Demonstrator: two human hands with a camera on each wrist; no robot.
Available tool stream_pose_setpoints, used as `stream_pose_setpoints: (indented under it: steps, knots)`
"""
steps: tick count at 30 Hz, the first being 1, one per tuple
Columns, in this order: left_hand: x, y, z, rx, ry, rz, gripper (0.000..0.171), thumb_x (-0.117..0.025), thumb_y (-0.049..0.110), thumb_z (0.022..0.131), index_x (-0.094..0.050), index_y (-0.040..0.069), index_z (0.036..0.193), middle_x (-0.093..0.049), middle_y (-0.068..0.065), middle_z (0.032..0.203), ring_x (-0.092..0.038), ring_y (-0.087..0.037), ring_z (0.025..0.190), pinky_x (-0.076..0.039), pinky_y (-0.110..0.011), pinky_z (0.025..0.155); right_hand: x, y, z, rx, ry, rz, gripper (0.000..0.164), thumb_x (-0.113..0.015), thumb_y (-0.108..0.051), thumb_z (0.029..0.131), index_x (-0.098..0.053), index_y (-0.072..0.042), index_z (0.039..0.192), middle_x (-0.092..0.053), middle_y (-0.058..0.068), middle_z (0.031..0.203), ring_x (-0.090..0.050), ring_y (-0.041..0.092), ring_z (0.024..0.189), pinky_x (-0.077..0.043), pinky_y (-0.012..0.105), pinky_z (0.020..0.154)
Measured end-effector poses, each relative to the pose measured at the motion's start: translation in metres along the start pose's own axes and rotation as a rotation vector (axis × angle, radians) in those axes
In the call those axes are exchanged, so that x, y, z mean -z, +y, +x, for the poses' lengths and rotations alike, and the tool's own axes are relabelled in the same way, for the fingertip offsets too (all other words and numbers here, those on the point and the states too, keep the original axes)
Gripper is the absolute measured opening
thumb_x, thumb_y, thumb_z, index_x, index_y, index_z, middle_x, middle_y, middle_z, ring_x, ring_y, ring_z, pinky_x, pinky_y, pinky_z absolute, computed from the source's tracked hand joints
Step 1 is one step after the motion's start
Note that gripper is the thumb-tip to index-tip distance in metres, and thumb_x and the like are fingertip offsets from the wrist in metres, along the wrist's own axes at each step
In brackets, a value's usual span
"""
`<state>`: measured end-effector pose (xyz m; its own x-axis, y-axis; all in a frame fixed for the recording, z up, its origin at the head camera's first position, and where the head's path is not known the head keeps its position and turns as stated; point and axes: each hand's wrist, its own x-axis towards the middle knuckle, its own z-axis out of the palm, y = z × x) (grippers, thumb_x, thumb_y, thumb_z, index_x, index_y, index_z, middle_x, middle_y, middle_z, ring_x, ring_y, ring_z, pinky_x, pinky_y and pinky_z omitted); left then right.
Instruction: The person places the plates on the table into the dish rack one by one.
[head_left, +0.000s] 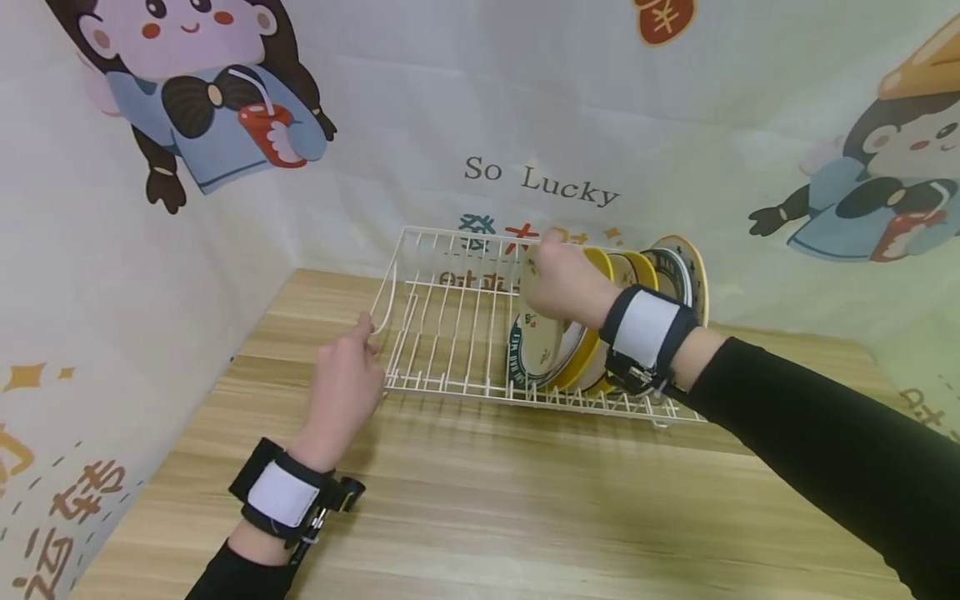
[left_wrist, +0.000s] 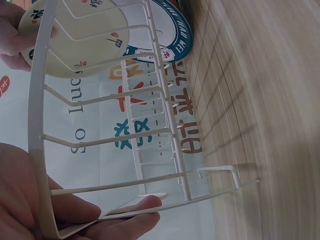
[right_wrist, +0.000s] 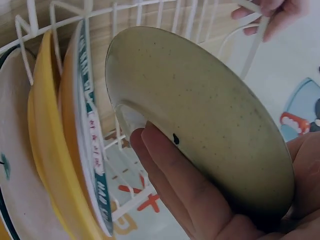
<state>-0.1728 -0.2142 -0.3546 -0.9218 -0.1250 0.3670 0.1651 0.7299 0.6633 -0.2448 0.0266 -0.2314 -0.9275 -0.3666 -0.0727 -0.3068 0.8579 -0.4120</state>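
Observation:
My left hand [head_left: 345, 387] grips the left end of a white wire dish rack [head_left: 468, 390], its thumb and fingers on either side of the end wire in the left wrist view. In my right hand [head_left: 566, 287] is a cream plate [head_left: 538, 350] with small printed motifs on its face, held on edge above the rack. The right wrist view shows the plain underside of this cream plate [right_wrist: 200, 95], with fingers against it and the thumb side hidden. Just right of it, a plate with a dark green lettered rim [head_left: 514, 357] stands in the rack.
Yellow-rimmed dishes [head_left: 597, 260] and a patterned plate [head_left: 697, 265] stand upright toward the rack's right end. The rack rests on a wood-grain table [head_left: 480, 500]. Behind it hangs a printed cloth [head_left: 420, 108] with cartoon figures and lettering.

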Motion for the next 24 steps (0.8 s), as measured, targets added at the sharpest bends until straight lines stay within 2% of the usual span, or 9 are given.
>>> stream_pose_setpoints:
  steps: [3,5,10,12,14,15,17,22,24]
  knots:
    - [-0.001,-0.001,0.0,-0.01,0.012,0.011,0.052,-0.042,-0.017,0.082,-0.046,-0.019,0.134,-0.065,-0.032,0.106,-0.067,-0.041,0.092,-0.052,-0.041,0.053,-0.003,0.001,0.007,-0.031,-0.007,-0.021,0.065,-0.048,0.002,0.088,-0.015,0.021,0.141,-0.051,0.01,0.065,-0.054,0.019,0.045,-0.05,0.032,0.045]
    - [-0.001,-0.001,0.0,-0.017,0.018,0.016,0.052,-0.042,-0.018,0.081,-0.047,-0.019,0.133,-0.066,-0.032,0.104,-0.068,-0.041,0.091,-0.052,-0.042,0.053,-0.004,0.001,0.011,-0.062,-0.015,-0.027,0.069,-0.049,0.001,0.089,-0.011,0.021,0.143,-0.057,0.014,0.07,-0.06,0.022,0.049,-0.054,0.035,0.049]
    - [-0.001,0.0,0.0,-0.008,0.013,0.007,0.054,-0.043,-0.018,0.08,-0.045,-0.019,0.134,-0.066,-0.032,0.104,-0.068,-0.039,0.086,-0.047,-0.036,0.045,-0.008,0.001,0.019,-0.124,-0.027,0.012,0.074,-0.049,-0.001,0.09,-0.005,0.021,0.145,-0.063,0.022,0.081,-0.068,0.028,0.056,-0.056,0.037,0.051]
    - [-0.001,-0.001,0.0,-0.002,0.012,0.003,0.055,-0.042,-0.018,0.08,-0.044,-0.019,0.135,-0.066,-0.032,0.103,-0.068,-0.037,0.079,-0.045,-0.035,0.043,-0.01,0.001,0.022,-0.131,-0.024,0.046,0.057,-0.049,0.001,0.09,-0.026,0.021,0.137,-0.064,0.021,0.079,-0.068,0.028,0.055,-0.056,0.037,0.05]
    - [-0.001,-0.001,0.0,-0.001,0.01,-0.003,0.055,-0.042,-0.018,0.08,-0.044,-0.02,0.135,-0.066,-0.033,0.103,-0.067,-0.033,0.072,-0.043,-0.033,0.04,-0.013,0.002,0.023,-0.13,-0.023,0.073,0.033,-0.049,0.002,0.089,-0.042,0.015,0.119,-0.064,0.02,0.075,-0.068,0.028,0.055,-0.056,0.038,0.05]
    - [-0.001,-0.001,0.0,0.0,0.006,-0.006,0.056,-0.041,-0.018,0.079,-0.043,-0.02,0.135,-0.066,-0.033,0.103,-0.065,-0.031,0.067,-0.041,-0.033,0.038,-0.014,0.002,0.024,-0.133,-0.023,0.086,0.023,-0.049,0.002,0.089,-0.044,0.011,0.11,-0.063,0.02,0.075,-0.068,0.028,0.054,-0.056,0.038,0.05]
    - [-0.001,-0.001,0.0,-0.002,0.001,-0.009,0.056,-0.041,-0.018,0.079,-0.042,-0.02,0.136,-0.065,-0.033,0.103,-0.061,-0.027,0.059,-0.04,-0.032,0.037,-0.016,0.002,0.025,-0.141,-0.021,0.094,0.014,-0.049,0.002,0.089,-0.043,0.005,0.101,-0.062,0.019,0.075,-0.068,0.027,0.053,-0.056,0.039,0.051]
    - [-0.001,-0.001,0.0,-0.006,-0.009,-0.007,0.056,-0.041,-0.017,0.081,-0.041,-0.02,0.136,-0.065,-0.034,0.104,-0.049,-0.02,0.046,-0.038,-0.031,0.036,-0.018,0.001,0.027,-0.168,-0.028,0.074,0.036,-0.05,0.001,0.09,-0.037,0.012,0.121,-0.059,0.02,0.084,-0.068,0.029,0.055,-0.056,0.038,0.051]
    - [-0.001,-0.001,0.0,-0.005,-0.007,-0.005,0.055,-0.042,-0.017,0.081,-0.041,-0.02,0.136,-0.065,-0.034,0.103,-0.048,-0.018,0.046,-0.038,-0.031,0.036,-0.02,0.002,0.028,-0.18,-0.03,0.08,0.037,-0.05,0.001,0.09,-0.039,0.013,0.123,-0.06,0.021,0.086,-0.068,0.029,0.056,-0.056,0.038,0.05]
